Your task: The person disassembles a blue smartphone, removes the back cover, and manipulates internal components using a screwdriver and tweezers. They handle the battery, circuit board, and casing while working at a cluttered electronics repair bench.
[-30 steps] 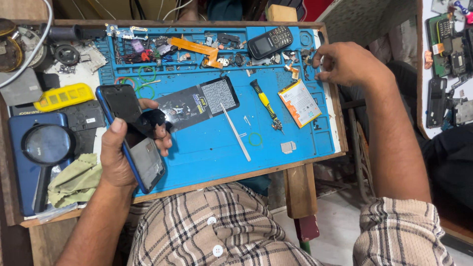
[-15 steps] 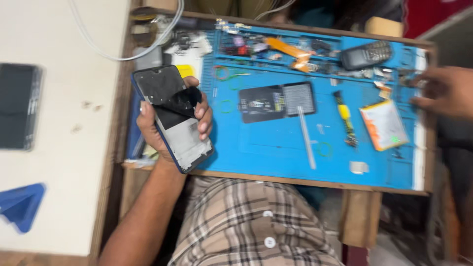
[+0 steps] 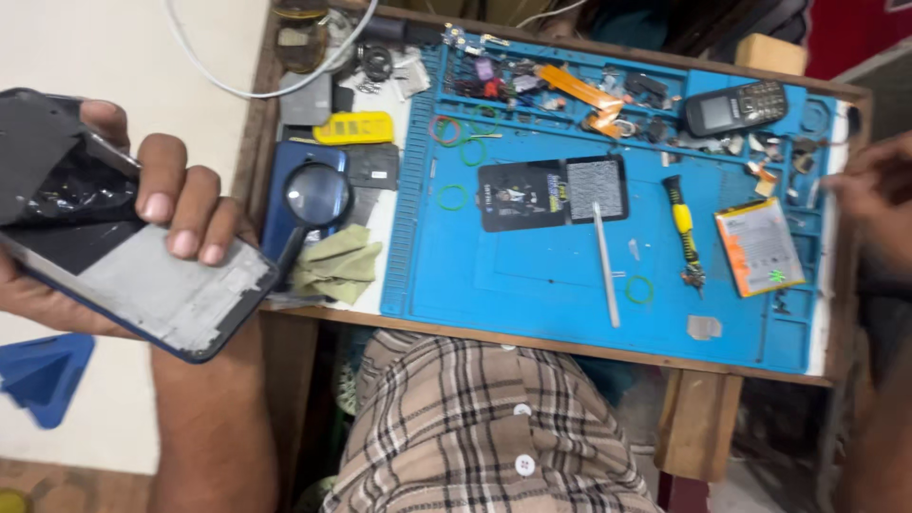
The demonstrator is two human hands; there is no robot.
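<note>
1. Our left hand (image 3: 142, 228) grips an opened smartphone (image 3: 133, 256) at the near left, off the surface's edge, fingers curled over its top face. It looks light and stiff but fragile, with a loose black film peeling at its far end; we judge the blue side rails the safest hold.
2. Just right of it lie a magnifier (image 3: 316, 195) and a green cloth (image 3: 337, 266), touching each other.
3. Mid-surface, the blue mat (image 3: 532, 285) carries a metal pry rod (image 3: 606, 266), a yellow-handled screwdriver (image 3: 682, 228) and a battery (image 3: 760, 247).
4. Our right hand (image 3: 879, 204) reaches the mat's right edge; we cannot tell whether it holds anything.
5. Farthest, a keypad phone (image 3: 736, 106) sits among small parts.
</note>
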